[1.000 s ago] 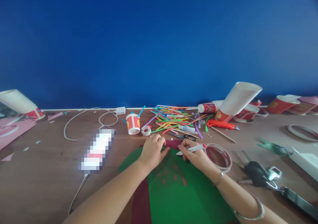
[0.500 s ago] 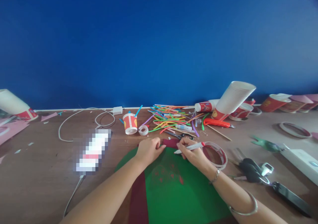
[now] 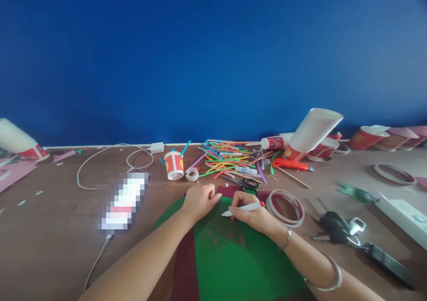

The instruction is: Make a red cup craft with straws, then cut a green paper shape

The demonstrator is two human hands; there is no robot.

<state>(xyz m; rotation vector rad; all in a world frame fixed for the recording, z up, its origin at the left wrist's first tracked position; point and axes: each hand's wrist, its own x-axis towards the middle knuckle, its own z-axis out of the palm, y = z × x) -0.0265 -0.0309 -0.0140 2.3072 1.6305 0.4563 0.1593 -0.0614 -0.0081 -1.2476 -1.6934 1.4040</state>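
Note:
A white marker with a red end is held in my right hand, its tip pointing left over the green sheet. Faint red marks show on the sheet below the tip. My left hand rests at the sheet's upper left edge, fingers curled; whether anything is under them is hidden. Dark red paper shows along the left side of the green sheet and behind it. Black-handled scissors lie just beyond my right hand.
Colored strips lie near the blue wall, beside a paper cup and small tape roll. Rightward are a large tape roll, stacked cups, orange cutter and keys. A phone lies left.
My right hand has moved slightly left and toward me with the marker, from the dark red paper to over the green sheet. The scissors' handles are more exposed. My left hand has barely moved.

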